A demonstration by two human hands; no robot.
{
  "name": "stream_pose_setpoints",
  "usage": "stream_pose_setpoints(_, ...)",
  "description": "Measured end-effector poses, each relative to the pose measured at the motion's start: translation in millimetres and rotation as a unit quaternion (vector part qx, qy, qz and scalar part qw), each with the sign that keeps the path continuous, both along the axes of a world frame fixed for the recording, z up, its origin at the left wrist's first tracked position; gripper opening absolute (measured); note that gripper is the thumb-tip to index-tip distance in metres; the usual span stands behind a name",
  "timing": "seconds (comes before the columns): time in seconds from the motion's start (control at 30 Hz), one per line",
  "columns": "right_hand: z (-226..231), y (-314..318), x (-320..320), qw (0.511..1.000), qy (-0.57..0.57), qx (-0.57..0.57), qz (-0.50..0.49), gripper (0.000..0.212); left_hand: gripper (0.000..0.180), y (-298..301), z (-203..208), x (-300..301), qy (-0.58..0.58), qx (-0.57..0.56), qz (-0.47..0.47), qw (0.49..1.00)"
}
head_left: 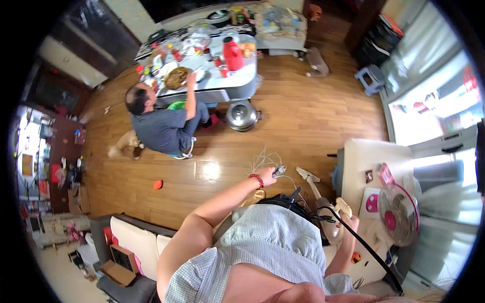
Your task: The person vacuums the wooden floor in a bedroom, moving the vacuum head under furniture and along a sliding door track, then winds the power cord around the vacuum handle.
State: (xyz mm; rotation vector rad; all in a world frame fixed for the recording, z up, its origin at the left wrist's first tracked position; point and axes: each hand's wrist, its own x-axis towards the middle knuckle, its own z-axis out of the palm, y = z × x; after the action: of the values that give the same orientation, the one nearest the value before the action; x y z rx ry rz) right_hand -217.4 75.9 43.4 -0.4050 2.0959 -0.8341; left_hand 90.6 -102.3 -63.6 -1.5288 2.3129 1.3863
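Observation:
My left hand (267, 175), with a red bead bracelet at the wrist, is closed round a bundle of pale electric cord (268, 159). Loose loops of it stick out past my fingers over the floor. On the other side, my right hand (349, 220) grips the beige handle (343, 207) of what looks like a stick vacuum cleaner. From its body (331, 227) a tube runs down to a flat white nozzle (308, 175) on the floor. A black bag-like thing (285, 202) with cords lies against my lap, partly hidden by my clothes.
Ahead, a person (159, 121) sits at a table (242, 78) crowded with dishes and a red thermos (233, 54). A lidded steel pot (243, 116) stands on the floor. A fan (398, 214) is at right, a sofa (134, 242) behind left, an animal (126, 145) beside the person.

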Motion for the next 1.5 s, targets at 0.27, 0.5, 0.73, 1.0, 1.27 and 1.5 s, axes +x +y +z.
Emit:
stream_pose_setpoints(0.27,36,-106,-18,0.995,0.014,-0.039,0.095,0.014,0.032,-28,24,29,0.038,-0.064,0.165,0.983)
stream_pose_setpoints(0.5,37,-193,-54,0.985,-0.139,-0.097,0.023,0.012,0.034,-98,40,-29,0.042,-0.046,0.151,0.987)
stream_pose_setpoints(0.73,18,-300,-108,0.952,-0.296,-0.071,0.023,0.013,0.033,-177,54,-103,0.041,-0.081,0.164,0.982)
stream_pose_setpoints(1.0,39,-412,-155,0.892,-0.429,-0.122,-0.073,0.010,0.029,-282,70,-193,0.175,-0.124,0.184,0.959)
stream_pose_setpoints(1.27,40,-499,-198,0.867,-0.453,-0.189,-0.085,0.010,0.023,-423,94,-280,0.367,0.204,0.105,0.901)
stream_pose_setpoints(1.5,46,-504,-237,0.867,-0.355,-0.266,-0.228,0.009,0.019,-498,105,-395,0.330,0.287,-0.076,0.896)
